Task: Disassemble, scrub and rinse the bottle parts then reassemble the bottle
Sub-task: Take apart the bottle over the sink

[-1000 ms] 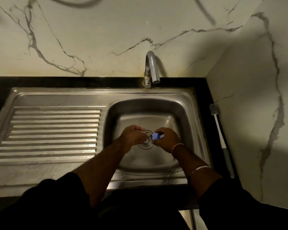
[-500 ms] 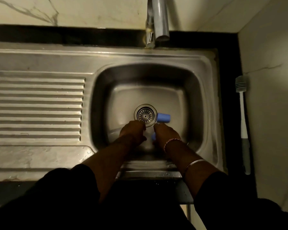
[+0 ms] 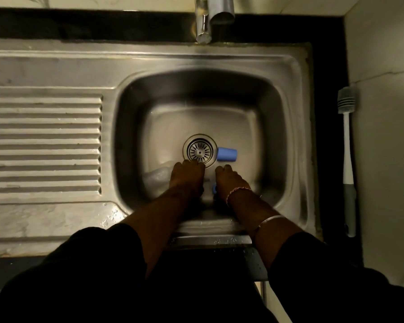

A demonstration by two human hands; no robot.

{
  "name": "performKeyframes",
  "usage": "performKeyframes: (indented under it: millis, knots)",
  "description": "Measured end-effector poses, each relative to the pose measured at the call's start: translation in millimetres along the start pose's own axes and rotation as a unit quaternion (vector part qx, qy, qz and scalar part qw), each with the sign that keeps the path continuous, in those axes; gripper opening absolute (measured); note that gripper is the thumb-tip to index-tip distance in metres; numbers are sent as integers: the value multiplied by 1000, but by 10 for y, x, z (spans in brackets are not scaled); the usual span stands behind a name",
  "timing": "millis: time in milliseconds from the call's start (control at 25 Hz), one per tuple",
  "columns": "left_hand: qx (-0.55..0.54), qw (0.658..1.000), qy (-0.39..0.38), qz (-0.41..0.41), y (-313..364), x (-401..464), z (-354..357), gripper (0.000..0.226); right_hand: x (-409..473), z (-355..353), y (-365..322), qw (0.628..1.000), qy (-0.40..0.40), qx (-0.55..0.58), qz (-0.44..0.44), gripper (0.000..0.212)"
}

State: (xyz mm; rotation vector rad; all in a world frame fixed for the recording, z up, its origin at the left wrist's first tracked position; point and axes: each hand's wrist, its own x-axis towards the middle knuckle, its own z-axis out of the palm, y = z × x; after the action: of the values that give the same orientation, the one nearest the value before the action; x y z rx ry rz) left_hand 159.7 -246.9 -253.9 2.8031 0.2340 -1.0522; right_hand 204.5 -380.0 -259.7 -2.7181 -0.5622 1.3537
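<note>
Two hands: both reach down into the basin, side by side, near its front wall.
Left hand [image 3: 188, 174]: over a clear bottle [image 3: 156, 177] that lies on its side on the basin floor, left of the hand; fingers curled downward, knuckles up — whether they grip the bottle I cannot tell.
Right hand [image 3: 229, 179]: knuckles up, fingers curled under; a small blue part [image 3: 214, 188] shows at its inner edge by the wrist, and whether the fingers pinch it is hidden.
Cap [image 3: 227, 154]: blue, lying on its side on the basin floor, just right of the drain [image 3: 199, 152] and just beyond the right hand, apart from both hands.
Sink [image 3: 296, 127]: steel, with a ribbed drainboard [image 3: 42, 141] to the left; droplets on the front rim.
Tap [image 3: 221, 9]: at the far edge, its spout over the basin's back; no stream visible.
Brush [image 3: 347, 145]: long, white handle with grey grip and grey head — lying on the dark counter right of the sink, against the wall, head at the far end.
Wrist: the right one wears a thread band and a pale bangle [image 3: 269, 219].
Sleeves: dark, pushed up on both forearms.
</note>
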Motion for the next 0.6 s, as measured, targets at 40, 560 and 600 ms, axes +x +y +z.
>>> performKeyframes:
  millis: [40,560,600]
  knots:
    - [1,1000,-2,0,6,-13,-10,60,-14,-18,4,1000,2,5,6,55]
    - [-72,996,57,12,-78,-589,-493,45,-649,-502,-309,997,57,53,-3,34]
    - [-71,995,68,15,-108,-651,-546,42,-702,-549,-366,997,69,40,-11,33]
